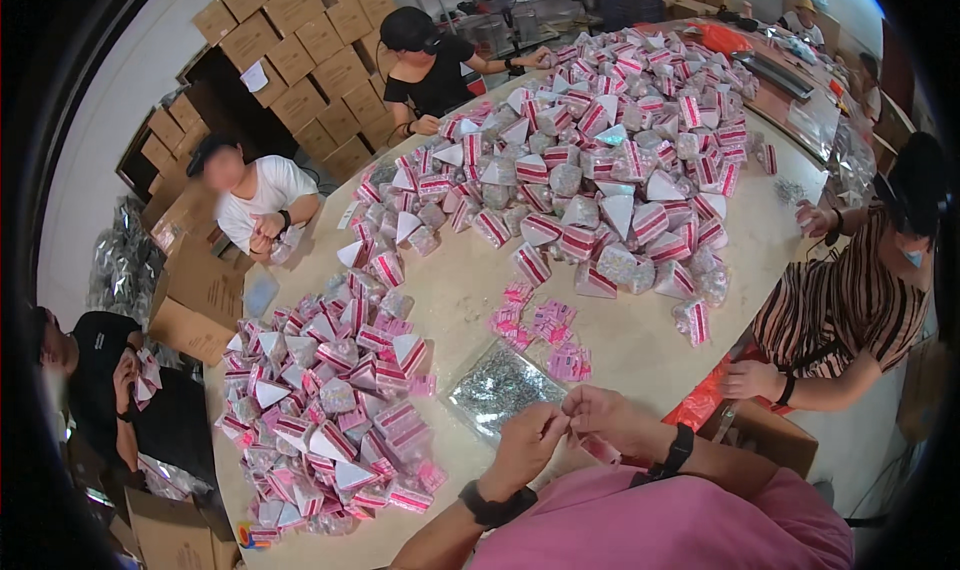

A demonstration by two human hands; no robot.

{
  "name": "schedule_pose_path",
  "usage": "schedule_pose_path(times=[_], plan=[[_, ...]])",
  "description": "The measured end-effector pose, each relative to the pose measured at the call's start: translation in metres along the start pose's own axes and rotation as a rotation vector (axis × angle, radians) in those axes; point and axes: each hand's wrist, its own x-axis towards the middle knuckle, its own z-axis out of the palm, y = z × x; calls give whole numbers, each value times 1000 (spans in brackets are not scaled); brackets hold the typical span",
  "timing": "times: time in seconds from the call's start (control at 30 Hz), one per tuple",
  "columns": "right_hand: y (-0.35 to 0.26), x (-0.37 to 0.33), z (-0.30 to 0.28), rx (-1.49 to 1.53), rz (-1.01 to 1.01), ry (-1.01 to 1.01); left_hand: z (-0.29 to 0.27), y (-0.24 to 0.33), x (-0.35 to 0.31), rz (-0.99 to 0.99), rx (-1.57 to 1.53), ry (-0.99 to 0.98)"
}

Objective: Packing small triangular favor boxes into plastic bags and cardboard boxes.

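Note:
My left hand (525, 442) and my right hand (612, 417) meet at the near edge of the table, fingertips pinched together. Below my right fingers hangs a small clear packet with a pink label (598, 449), partly covered by the hand. What my left fingertips pinch is too small and hidden to make out. Just beyond my left hand lies a shallow tray (462, 398) holding many tiny silvery metal pieces. Several small pink cards (552, 320) are scattered past it. Both wrists wear dark bands.
A heap of pink-and-white labelled packets (330, 400) fills the left of the table (455, 315); a larger heap (600, 170) spreads across the far side. Other people sit around, one in a striped top (850, 310) close on the right. Cardboard boxes (320, 50) are stacked behind.

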Motion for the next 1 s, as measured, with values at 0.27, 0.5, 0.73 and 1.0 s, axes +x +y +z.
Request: schedule_pose_path(times=[0.27, 0.5, 0.73, 1.0], plan=[[-7, -3, 8, -778, -240, 176, 8, -7, 3, -422, -445, -62], [0, -2, 8, -1300, -622, 163, 12, -16, -1, -403, -688, -50], [-1, -6, -2, -1426, -724, 188, 12, -12, 8, -372, -572, -103], [13, -42, -49, -1091, -535, 378, 12, -19, 33, -428, -438, -219]])
